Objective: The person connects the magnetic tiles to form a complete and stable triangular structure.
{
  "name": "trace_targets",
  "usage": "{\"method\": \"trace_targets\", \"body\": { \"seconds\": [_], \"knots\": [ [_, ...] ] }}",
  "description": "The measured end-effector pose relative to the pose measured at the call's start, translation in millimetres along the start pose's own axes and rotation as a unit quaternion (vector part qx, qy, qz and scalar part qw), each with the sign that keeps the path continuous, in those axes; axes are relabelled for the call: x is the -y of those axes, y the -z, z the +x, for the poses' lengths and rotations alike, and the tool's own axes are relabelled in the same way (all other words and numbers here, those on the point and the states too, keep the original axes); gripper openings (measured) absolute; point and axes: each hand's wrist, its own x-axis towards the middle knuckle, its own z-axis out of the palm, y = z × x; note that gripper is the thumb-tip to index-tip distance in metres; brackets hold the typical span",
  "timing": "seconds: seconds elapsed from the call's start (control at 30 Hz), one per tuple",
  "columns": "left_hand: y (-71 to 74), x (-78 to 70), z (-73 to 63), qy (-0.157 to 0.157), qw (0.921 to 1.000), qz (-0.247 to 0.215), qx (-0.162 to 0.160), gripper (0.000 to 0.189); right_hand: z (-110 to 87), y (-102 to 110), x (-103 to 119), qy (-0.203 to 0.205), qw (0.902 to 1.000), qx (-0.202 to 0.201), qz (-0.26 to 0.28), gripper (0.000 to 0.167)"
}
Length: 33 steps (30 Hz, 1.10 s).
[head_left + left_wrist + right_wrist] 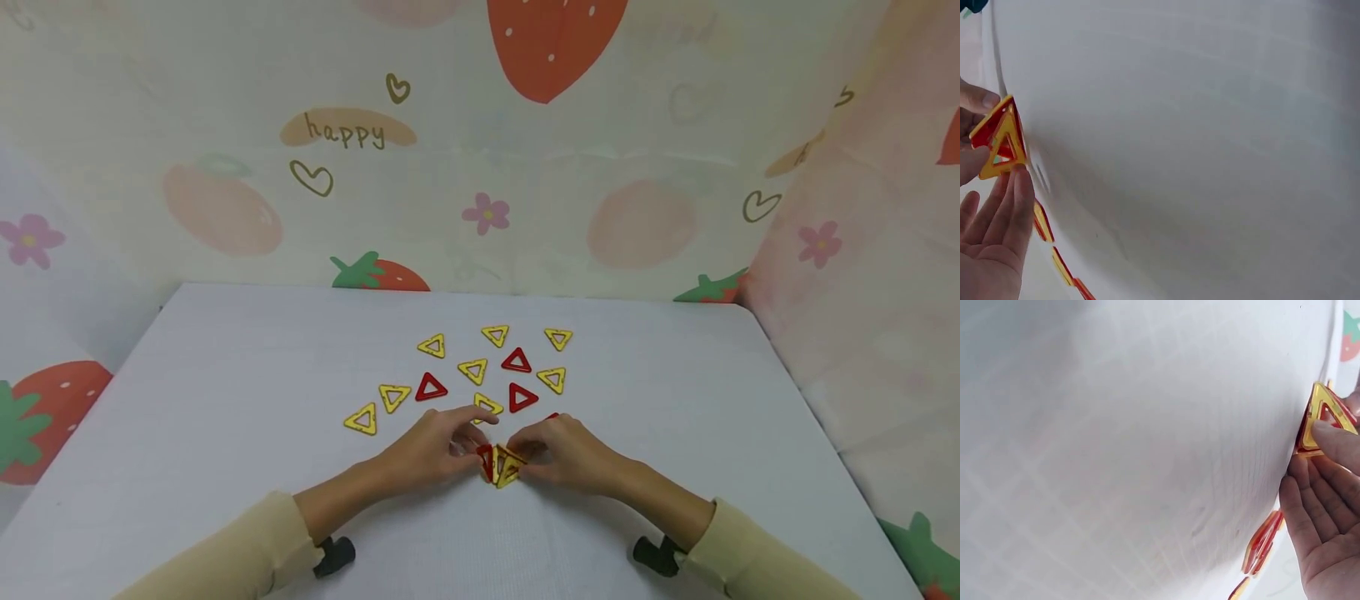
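Observation:
Between the two hands, a small cluster of yellow and red triangular frame tiles (498, 477) leans together in a pyramid-like shape near the table's front. My left hand (438, 446) pinches its left side, where a red tile shows. The right hand (566, 454) holds the other side, thumb on a yellow tile (1315, 403) in the right wrist view. The left wrist view shows a yellow tile (1019, 147) of the cluster with red ones behind it. Just beyond the left fingers lies a loose yellow tile (491, 402), partly covered. Another red tile (552, 415) peeks out behind the right hand.
Several loose yellow tiles (371, 417) and red tiles (435, 395) lie scattered flat beyond the hands on the white-covered table (247, 358). A printed cloth backdrop (540, 150) rises behind the far edge. Dark devices (335, 556) sit at both wrists.

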Motion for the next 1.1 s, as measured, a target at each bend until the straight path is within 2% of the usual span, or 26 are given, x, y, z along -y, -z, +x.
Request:
{"method": "trace_targets", "body": {
  "seconds": [0.17,0.37,0.67,1.1],
  "knots": [
    [-7.8,0.4,3.8,0.008,0.9992,-0.039,0.004,0.044,-0.5,-1,0,0.0,1.0,0.0,0.0,0.028],
    [-13.6,3.9,5.9,0.006,0.9995,-0.028,-0.01,0.04,-0.2,0,1,-0.005,1.0,0.001,-0.003,0.028],
    [-12.9,-0.5,6.6,0.017,0.9995,-0.026,-0.007,0.041,-0.4,0,1,-0.01,0.9999,0.001,0.0,0.028],
    [-14.8,-1.6,8.3,0.01,0.9996,0.016,-0.019,0.039,-0.2,0,2,-0.017,0.9998,0.002,-0.002,0.03]
  ]
}}
